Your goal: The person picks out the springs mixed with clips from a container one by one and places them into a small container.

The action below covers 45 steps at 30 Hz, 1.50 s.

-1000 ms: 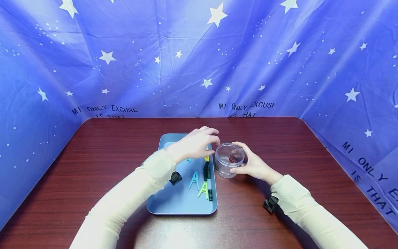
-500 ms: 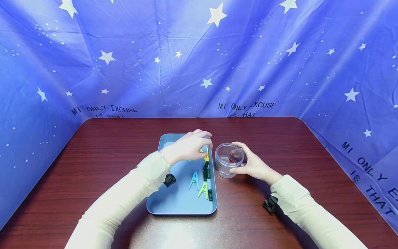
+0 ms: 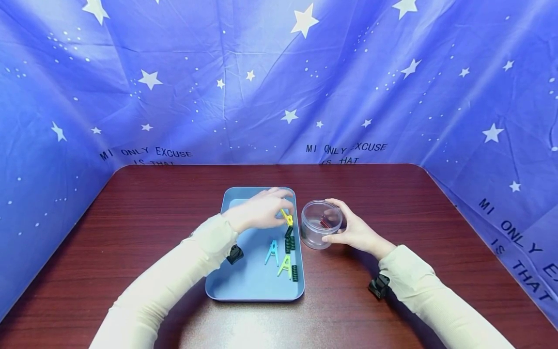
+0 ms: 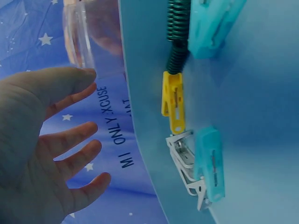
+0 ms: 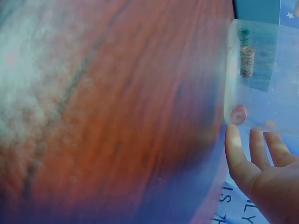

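Note:
My left hand (image 3: 263, 208) hovers over the far part of a blue tray (image 3: 240, 286), its fingers spread and loosely bent with nothing between them, as the left wrist view shows. Close to its fingertips lies a yellow clothespin (image 4: 173, 102). Dark green springs (image 3: 289, 244) line the tray's right side, beside a blue clothespin (image 3: 272, 253) and a lime-green clothespin (image 3: 285, 267). My right hand (image 3: 359, 231) grips a clear plastic jar (image 3: 316, 237), thumb and fingers around its side. A red spring (image 3: 325, 223) lies inside the jar.
In the left wrist view a white clothespin (image 4: 187, 165) and another blue clothespin (image 4: 210, 163) lie in the far end of the tray, hidden by my hand in the head view. The dark wooden table (image 3: 370, 310) extends around. A starry blue curtain (image 3: 279, 72) hangs behind.
My left hand has moved left from near the jar's rim, back over the tray, uncovering the yellow clothespin. My right hand and the jar stay put.

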Available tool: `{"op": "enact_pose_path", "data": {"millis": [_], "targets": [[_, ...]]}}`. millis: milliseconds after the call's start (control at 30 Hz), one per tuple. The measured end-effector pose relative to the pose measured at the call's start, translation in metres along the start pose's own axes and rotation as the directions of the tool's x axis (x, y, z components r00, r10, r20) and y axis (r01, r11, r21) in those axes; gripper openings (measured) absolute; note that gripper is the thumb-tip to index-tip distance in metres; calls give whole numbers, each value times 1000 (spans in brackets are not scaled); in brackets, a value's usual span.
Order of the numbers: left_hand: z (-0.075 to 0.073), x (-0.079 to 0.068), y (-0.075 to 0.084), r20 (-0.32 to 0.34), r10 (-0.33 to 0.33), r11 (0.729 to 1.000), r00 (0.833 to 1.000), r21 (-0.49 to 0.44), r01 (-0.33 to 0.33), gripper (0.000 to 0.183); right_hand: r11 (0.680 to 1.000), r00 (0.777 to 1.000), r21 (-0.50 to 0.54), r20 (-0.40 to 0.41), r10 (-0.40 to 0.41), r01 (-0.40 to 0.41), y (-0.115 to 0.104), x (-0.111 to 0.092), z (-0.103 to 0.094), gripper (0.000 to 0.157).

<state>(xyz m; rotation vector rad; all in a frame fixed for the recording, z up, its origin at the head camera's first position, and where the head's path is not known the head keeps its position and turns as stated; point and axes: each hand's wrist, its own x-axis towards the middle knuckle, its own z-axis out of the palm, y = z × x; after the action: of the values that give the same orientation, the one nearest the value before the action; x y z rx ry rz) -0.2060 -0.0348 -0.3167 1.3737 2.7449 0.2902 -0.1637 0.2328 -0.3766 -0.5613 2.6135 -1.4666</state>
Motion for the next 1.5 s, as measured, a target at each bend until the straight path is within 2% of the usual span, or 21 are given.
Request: {"op": "enact_pose_path", "data": {"millis": [500,1067,1500], "targets": [[13,2,-3,79,-5,1000,997,3,5,21,1000,1000,20,5,2,-2,2,1,0,85],[27,8,-4,100,-47,991,994,131,34,30,1000,1000,16,8,2,-2,1,0,0,85],[31,12,-3,139,-45,991,989,135,26,24,1000,1000,7,6,2,-2,1,-1,0,85]]}}
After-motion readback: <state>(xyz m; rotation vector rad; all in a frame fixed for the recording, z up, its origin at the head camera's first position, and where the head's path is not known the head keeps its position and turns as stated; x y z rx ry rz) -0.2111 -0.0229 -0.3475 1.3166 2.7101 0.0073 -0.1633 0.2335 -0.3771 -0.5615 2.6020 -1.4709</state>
